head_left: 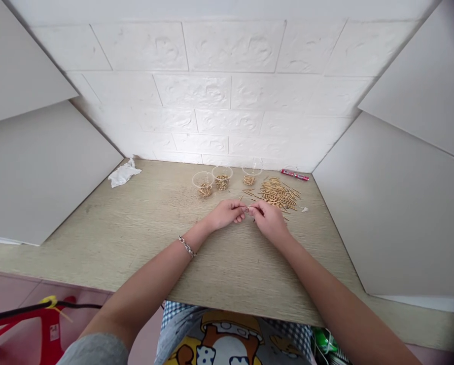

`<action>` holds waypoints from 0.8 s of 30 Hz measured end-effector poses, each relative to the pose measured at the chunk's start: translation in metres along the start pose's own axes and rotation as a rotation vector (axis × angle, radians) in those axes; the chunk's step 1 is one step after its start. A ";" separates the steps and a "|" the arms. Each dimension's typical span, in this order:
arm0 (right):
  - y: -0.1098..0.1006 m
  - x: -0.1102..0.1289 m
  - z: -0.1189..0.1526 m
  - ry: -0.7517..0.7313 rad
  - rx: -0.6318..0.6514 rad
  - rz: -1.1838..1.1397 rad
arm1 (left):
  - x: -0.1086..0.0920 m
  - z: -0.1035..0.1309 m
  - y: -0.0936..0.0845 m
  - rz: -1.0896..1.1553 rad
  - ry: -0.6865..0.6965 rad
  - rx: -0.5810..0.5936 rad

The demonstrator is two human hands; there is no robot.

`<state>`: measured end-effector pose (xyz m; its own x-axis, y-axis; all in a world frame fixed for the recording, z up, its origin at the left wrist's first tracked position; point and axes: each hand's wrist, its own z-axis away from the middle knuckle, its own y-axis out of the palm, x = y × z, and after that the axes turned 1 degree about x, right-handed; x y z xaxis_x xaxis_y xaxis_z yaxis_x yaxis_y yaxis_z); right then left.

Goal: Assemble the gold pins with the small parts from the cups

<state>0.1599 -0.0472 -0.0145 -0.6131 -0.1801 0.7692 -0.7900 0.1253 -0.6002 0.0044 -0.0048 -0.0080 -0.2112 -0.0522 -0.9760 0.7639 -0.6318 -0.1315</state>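
My left hand (227, 214) and my right hand (268, 218) meet above the table, fingertips pinched together around a tiny piece too small to identify. A pile of thin gold-coloured sticks (278, 193) lies just beyond my right hand. Behind my hands stand three clear plastic cups: a left one (204, 184), a middle one (222, 178) and a right one (250, 175), each with small gold-coloured pieces in the bottom.
A crumpled white tissue (124, 173) lies at the table's back left. By the white brick-patterned wall (227, 91) is a red tube-like packet (294, 175). Grey-white panels flank the table (227, 268). A red object (50, 329) stands on the floor, lower left.
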 end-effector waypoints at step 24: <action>-0.002 -0.001 0.001 -0.002 0.056 0.066 | -0.004 0.002 0.001 -0.089 -0.041 0.003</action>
<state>0.1621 -0.0476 -0.0148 -0.6634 -0.1753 0.7275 -0.7462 0.0818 -0.6607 0.0044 -0.0065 -0.0036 -0.3027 -0.0273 -0.9527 0.7392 -0.6377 -0.2165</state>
